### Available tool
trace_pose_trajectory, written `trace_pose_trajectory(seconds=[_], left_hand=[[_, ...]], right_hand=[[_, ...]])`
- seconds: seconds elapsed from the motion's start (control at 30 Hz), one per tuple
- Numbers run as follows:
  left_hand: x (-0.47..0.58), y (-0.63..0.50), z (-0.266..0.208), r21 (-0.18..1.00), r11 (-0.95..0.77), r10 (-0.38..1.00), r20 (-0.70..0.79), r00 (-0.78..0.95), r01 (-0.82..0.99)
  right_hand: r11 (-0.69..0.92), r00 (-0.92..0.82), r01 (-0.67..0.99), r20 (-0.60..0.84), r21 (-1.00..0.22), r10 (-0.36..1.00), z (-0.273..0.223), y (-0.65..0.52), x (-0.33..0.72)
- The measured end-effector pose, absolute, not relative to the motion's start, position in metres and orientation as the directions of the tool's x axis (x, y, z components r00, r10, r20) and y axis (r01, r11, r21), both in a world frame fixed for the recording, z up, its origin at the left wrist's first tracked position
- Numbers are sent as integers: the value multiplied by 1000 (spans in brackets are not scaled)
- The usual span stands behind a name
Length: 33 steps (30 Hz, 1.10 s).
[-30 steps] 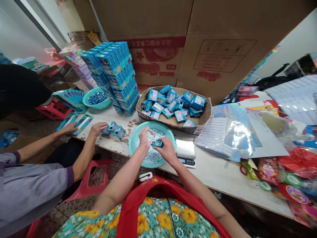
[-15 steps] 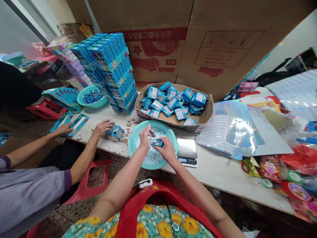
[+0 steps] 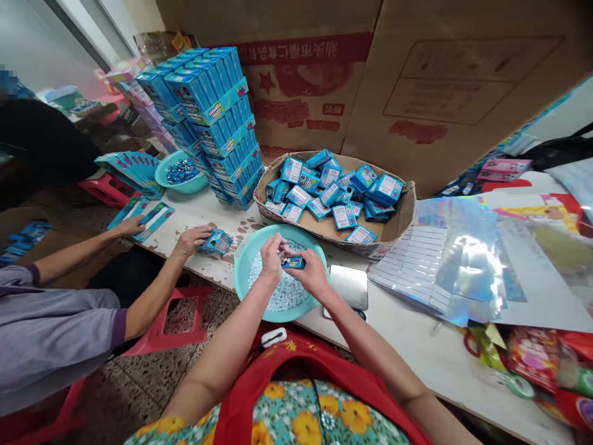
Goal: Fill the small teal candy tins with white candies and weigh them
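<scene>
Over a turquoise bowl [image 3: 241,275] of small white candies [image 3: 286,295], my two hands meet. My right hand [image 3: 313,273] grips a small blue candy box [image 3: 295,263] between thumb and fingers, lying tilted with its end toward my left palm. My left hand [image 3: 271,256] is cupped, fingers curled round a few white candies right at the end of the box. Whether any candies are inside the box is hidden.
A cardboard tray [image 3: 403,213] of blue boxes stands behind the bowl, and stacked blue boxes [image 3: 217,117] rise to its left. A scale [image 3: 349,287] sits right of the bowl. A co-worker's hand [image 3: 192,241] touches blue boxes [image 3: 217,241] at left.
My left fingers have closed in toward the box, and the box's end is now nearer my left palm. The view has shifted, so the scale's display is now mostly behind my right arm.
</scene>
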<state>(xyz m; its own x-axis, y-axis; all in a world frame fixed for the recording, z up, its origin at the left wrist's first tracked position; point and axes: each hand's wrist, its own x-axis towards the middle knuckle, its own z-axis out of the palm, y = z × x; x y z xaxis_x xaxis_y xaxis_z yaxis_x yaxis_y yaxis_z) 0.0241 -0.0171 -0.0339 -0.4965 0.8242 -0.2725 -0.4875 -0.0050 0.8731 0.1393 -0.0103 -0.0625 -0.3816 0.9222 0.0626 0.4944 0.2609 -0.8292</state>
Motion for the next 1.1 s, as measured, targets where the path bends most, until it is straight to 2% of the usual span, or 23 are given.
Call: trace_pose_trajectory(seconds=[0.13,0.2,0.3,0.37,0.43,0.5,0.57,0.63,0.7,0.77,0.83,1.0,1.1], left_hand=[[19,-16,-33,884,6,856,-247,-454,-468],[6,-17,-39,910,22,840,-241,-486,-413],[-21,-27,-61,963,258,774,-251,-581,-71],[-34,-40,-81,880,446,759,-277,-589,161],[-33,-56,-102,732,575,759,-309,-574,366],[-17,-69,-117,501,662,746,-366,-557,558],[7,-77,-127,290,665,732,-439,-522,688],[30,-79,-132,286,613,759,-472,-448,737],[42,-78,-136,409,569,800,-476,-365,713],[41,-74,-139,576,587,805,-491,-334,569],[29,-69,-141,685,619,785,-524,-330,386],[-11,-60,-125,754,640,754,-580,-308,146],[-22,-52,-94,847,504,794,-531,-297,-167]], right_hand=[[243,-381,452,60,-858,923,-59,-4,137],[238,-385,406,71,-882,920,-55,-2,142],[220,-365,301,101,-928,926,-51,-2,155],[180,-309,260,95,-948,946,-51,-3,163],[149,-255,252,82,-956,963,-52,-5,167],[150,-236,257,88,-955,968,-54,-7,169],[147,-214,266,91,-953,973,-55,-11,168],[128,-181,280,79,-952,980,-56,-16,166],[116,-167,295,68,-949,984,-58,-19,163],[124,-186,304,69,-945,980,-61,-21,161],[133,-206,310,71,-941,976,-65,-22,159],[131,-209,374,55,-918,976,-78,-21,159],[159,-257,433,47,-887,965,-89,-23,155]])
